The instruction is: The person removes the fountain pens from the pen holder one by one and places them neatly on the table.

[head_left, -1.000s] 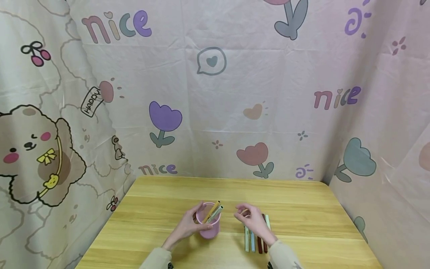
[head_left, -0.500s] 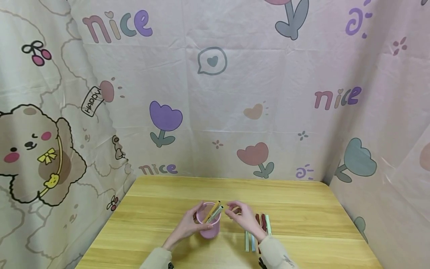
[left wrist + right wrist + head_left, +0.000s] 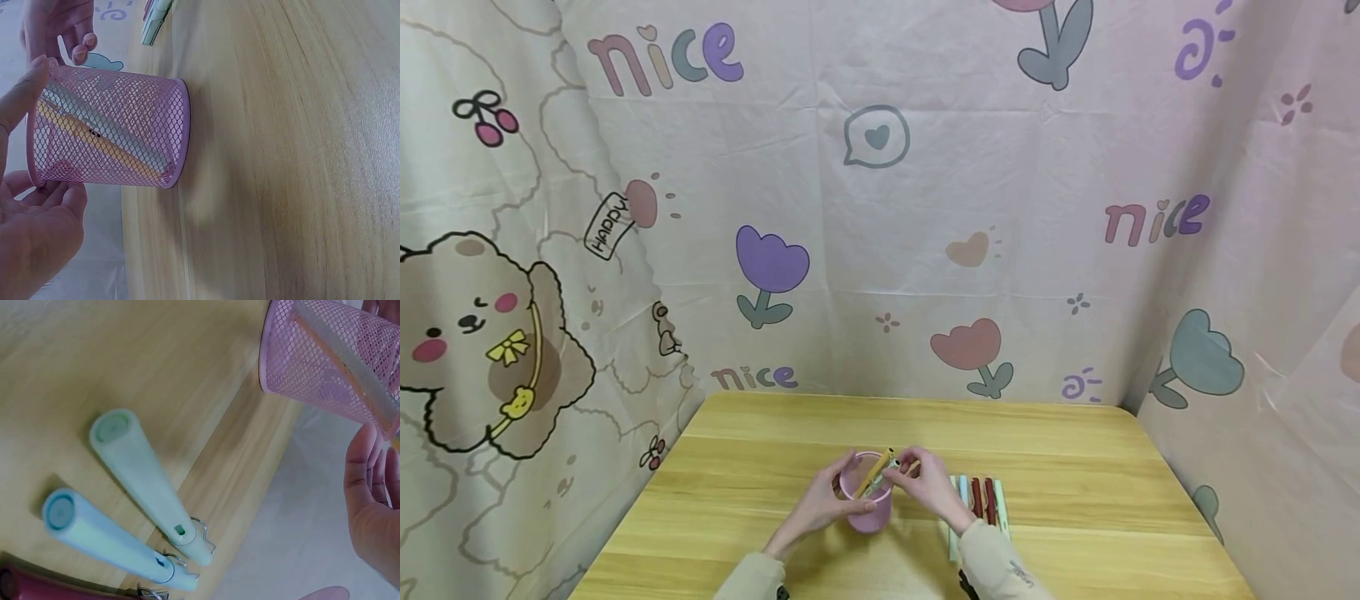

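Note:
My left hand (image 3: 820, 498) grips a pink mesh pen holder (image 3: 872, 518) near its rim, thumb on the near side and fingers round the far side. Inside lean a yellow pen (image 3: 876, 471) and a pale green pen (image 3: 115, 128), visible through the mesh. Over at the rim, my right hand (image 3: 928, 483) reaches the pens' upper ends with loosely bent fingers. Its fingertips are at the pale green pen's end; no firm pinch shows. To the right lie a light green pen (image 3: 147, 481), a light blue pen (image 3: 106, 534) and dark red pens (image 3: 990, 496).
Another pale green pen (image 3: 1003, 504) lies at the right end of the row, partly beside my right sleeve (image 3: 1000, 562). The wooden table (image 3: 1075, 483) ends at a patterned cloth backdrop (image 3: 880, 233), which also hangs along both sides.
My right hand has moved left from above the row of pens to the pen holder's rim, uncovering more pens. My left hand and the holder have stayed in place.

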`<state>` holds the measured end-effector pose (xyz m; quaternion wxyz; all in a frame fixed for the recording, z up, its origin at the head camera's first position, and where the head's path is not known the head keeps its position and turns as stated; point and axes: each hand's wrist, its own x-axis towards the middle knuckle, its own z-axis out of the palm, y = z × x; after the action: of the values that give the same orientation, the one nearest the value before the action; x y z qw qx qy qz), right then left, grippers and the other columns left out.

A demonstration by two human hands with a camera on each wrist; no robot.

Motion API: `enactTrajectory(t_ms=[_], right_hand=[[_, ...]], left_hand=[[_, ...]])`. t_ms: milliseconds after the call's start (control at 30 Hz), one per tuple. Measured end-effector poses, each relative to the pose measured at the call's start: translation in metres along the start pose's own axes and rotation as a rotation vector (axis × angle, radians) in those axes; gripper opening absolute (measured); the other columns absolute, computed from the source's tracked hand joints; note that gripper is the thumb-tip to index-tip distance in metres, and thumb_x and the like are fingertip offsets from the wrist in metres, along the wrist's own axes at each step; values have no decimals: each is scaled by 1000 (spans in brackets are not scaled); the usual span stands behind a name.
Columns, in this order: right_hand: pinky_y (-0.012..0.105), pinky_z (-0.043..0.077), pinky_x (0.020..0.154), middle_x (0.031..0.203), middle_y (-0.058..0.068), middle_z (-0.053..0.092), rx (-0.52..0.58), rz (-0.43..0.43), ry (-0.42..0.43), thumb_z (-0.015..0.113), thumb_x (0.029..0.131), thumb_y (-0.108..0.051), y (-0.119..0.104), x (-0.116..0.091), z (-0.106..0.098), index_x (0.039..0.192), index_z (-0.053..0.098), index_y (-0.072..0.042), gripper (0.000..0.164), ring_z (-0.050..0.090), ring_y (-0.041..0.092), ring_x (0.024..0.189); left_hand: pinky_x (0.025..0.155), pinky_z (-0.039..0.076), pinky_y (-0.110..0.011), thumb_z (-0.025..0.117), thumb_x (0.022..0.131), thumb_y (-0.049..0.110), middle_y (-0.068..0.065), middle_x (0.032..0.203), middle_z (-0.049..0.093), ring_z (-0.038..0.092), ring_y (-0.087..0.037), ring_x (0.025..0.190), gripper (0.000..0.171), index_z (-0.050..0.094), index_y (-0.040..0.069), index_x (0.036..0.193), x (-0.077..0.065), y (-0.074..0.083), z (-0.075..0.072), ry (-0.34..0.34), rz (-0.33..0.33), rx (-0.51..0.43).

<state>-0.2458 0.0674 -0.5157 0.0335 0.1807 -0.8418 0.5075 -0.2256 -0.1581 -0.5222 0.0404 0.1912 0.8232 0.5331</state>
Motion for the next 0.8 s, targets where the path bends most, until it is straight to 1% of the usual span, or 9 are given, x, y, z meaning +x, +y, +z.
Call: enactTrajectory(t_ms=[133, 300, 567, 800], right_hand=[[15, 55, 59, 89, 6, 66, -16, 0, -6, 77, 88, -26, -1, 1, 2, 102, 67, -2, 29, 61, 8, 74], [14, 54, 58, 87, 4, 65, -36, -2, -9, 77, 89, -25, 0, 3, 3, 98, 68, -3, 26, 59, 3, 72], [14, 52, 57, 83, 4, 68, -29, -18, -16, 76, 89, -23, 0, 4, 3, 92, 69, -6, 19, 56, 0, 68], [16, 49, 45, 74, 2, 68, 14, -8, -44, 75, 90, -19, -4, 3, 3, 95, 70, -4, 16, 54, -1, 55]], left_hand=[[117, 40, -59, 87, 78, 21, -30, 153, 43, 47, -48, 138, 104, 23, -13, 153, 0, 0, 0, 4, -6, -1], [116, 42, -59, 87, 77, 21, -31, 153, 43, 49, -48, 136, 104, 24, -12, 153, 0, 0, 0, 10, -9, 2], [116, 43, -59, 87, 77, 21, -32, 152, 43, 49, -48, 136, 104, 24, -12, 153, -1, 0, 0, 8, -6, 9], [115, 43, -58, 87, 77, 22, -32, 152, 43, 49, -48, 136, 104, 24, -13, 153, -1, -1, 0, 5, -1, 6]])
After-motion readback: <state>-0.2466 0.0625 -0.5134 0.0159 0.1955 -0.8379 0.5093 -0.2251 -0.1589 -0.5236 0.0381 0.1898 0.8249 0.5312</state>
